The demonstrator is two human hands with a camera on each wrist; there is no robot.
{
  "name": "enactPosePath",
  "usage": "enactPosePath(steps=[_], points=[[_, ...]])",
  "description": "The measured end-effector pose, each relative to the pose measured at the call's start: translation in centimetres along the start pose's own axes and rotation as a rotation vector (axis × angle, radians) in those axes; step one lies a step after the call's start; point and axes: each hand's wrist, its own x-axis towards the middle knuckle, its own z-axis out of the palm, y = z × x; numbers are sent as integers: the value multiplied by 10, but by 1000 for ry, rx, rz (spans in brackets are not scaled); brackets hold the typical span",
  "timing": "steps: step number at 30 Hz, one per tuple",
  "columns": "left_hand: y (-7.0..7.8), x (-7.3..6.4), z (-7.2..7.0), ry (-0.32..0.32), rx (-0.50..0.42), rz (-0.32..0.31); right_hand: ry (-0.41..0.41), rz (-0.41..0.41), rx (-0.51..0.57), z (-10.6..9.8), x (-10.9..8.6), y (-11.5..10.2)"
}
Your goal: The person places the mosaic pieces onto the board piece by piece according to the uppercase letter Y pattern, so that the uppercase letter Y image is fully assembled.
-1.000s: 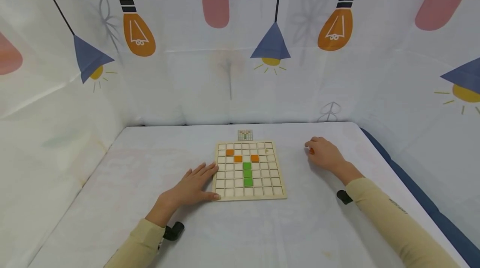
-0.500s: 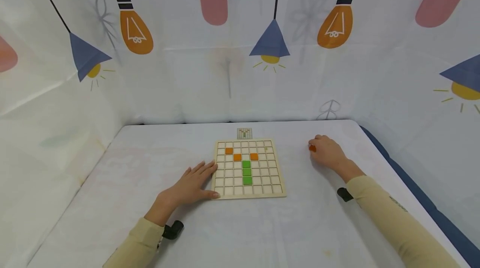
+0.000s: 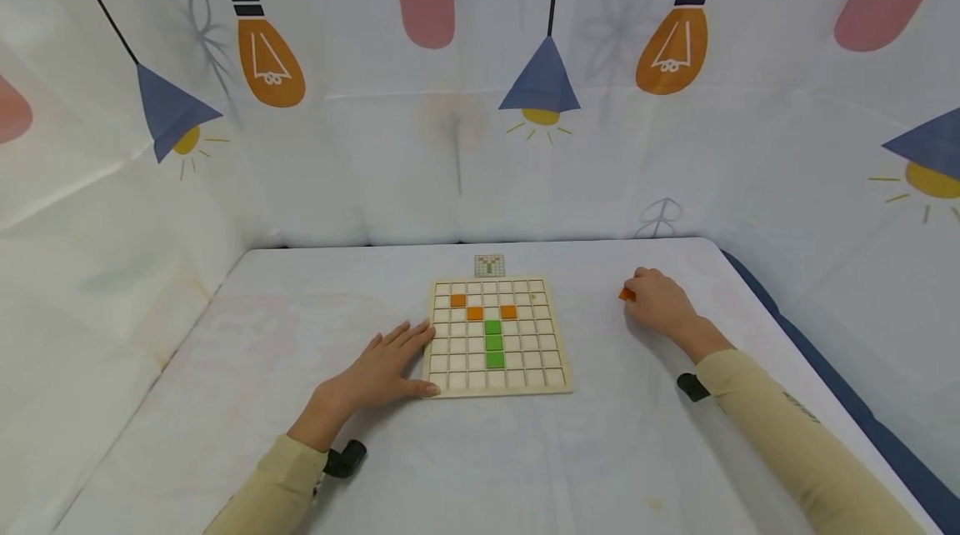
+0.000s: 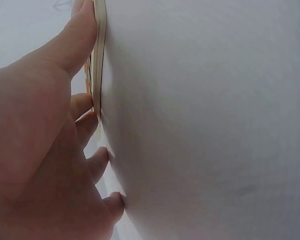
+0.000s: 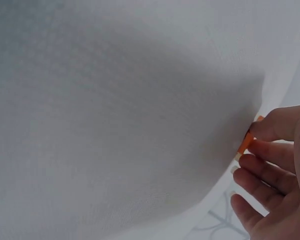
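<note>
A wooden grid board lies on the table with three orange square tiles, one of them an orange tile, and three green tiles in a column, among them a green tile. My left hand rests against the board's left edge, thumb at the near corner and fingers spread along the side. To the right of the board, my right hand pinches an orange tile between thumb and index finger, low over the table. The right wrist view shows that held orange tile partly hidden by the fingertips.
Behind the board lies a small pattern card with a printed grid. The white table ends at a patterned curtain at the back and sides. Dark blue cloth shows along the right edge.
My right hand has shifted slightly to the right, and more of the orange tile shows at its fingertips. The left hand stays on the board. The head view has tilted slightly.
</note>
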Motion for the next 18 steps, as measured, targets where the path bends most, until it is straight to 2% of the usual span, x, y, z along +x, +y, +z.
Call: enactPosePath(steps=[18], points=[[-1,1,1,-1,-4,5,10,-10,45,-1,-2,4]])
